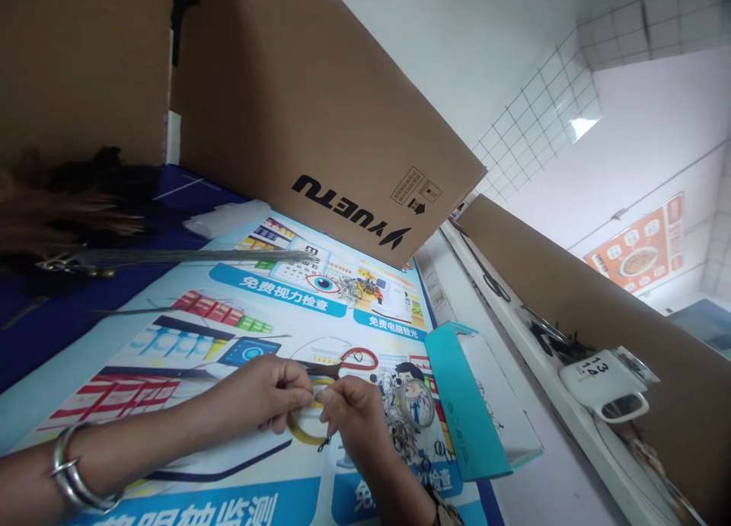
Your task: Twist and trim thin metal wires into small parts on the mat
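Note:
My left hand [279, 393], with silver bangles [77, 473] on its wrist, is closed in a pinch. My right hand [357, 416] pinches too, its fingertips almost meeting the left ones. What lies between the fingers is too small to make out. Just beneath them is a yellow ring [302, 432] like a roll of tape, partly covered by the hands. A small dark piece [324, 443] shows below the right fingertips. Scissors with red handles [359, 358] lie just beyond. To the right of my right hand are a clear round dish [416, 402] and scattered small black and metal pieces [403, 438].
A printed sheet [188, 457] covers the table. Thin wires [217, 256] and dark and brown feathery material [74, 206] lie at left. Tall cardboard [320, 115] stands behind. At right are a turquoise box [471, 419] and a white mug [605, 385] on a ledge.

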`<state>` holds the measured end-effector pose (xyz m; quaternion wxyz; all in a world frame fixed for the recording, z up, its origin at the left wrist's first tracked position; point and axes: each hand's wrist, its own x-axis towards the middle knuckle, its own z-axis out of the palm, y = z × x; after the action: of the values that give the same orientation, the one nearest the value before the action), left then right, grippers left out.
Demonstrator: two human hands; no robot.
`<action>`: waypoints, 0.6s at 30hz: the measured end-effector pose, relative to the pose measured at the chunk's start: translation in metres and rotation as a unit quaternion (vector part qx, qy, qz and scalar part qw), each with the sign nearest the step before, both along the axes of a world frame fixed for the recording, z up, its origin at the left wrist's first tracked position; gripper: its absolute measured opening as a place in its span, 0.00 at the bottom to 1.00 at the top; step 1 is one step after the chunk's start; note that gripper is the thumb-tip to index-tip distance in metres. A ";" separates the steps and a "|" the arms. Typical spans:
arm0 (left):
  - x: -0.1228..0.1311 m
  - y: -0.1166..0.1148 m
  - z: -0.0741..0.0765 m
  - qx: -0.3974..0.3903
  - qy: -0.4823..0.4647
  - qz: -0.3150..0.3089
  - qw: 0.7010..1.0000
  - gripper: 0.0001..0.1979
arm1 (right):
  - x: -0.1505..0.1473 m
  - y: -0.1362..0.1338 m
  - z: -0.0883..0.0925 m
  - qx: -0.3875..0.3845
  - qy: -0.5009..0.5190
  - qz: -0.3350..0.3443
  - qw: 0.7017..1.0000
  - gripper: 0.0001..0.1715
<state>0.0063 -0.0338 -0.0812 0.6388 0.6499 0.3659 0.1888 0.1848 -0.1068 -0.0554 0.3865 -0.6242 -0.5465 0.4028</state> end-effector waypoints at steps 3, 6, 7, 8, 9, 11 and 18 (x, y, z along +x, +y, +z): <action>0.001 0.000 -0.001 0.001 -0.001 0.004 1.000 0.15 | 0.000 0.000 0.001 0.004 0.006 0.000 1.000 0.18; 0.002 -0.001 -0.001 -0.004 -0.004 0.009 1.000 0.15 | -0.002 -0.001 0.002 0.015 -0.008 0.003 1.000 0.17; 0.003 -0.001 -0.001 -0.007 -0.006 0.010 1.000 0.15 | -0.003 -0.001 0.002 0.018 -0.016 0.004 1.000 0.17; 0.003 -0.002 -0.001 -0.011 -0.008 0.010 1.000 0.15 | -0.003 -0.001 0.002 0.019 -0.024 0.005 1.000 0.17; 0.003 -0.002 -0.001 -0.017 -0.009 0.010 1.000 0.15 | -0.003 -0.001 0.002 0.021 -0.031 0.005 0.999 0.17; 0.004 -0.003 -0.002 -0.028 -0.011 0.016 0.999 0.15 | -0.003 -0.001 0.002 0.022 -0.047 0.006 0.999 0.18; 0.006 -0.004 -0.004 -0.040 -0.034 0.038 0.998 0.15 | 0.000 0.001 0.009 0.009 -0.057 0.028 0.998 0.21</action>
<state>0.0121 -0.0375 -0.0855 0.6687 0.6024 0.3763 0.2200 0.1848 -0.1059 -0.0465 0.3491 -0.6268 -0.5888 0.3723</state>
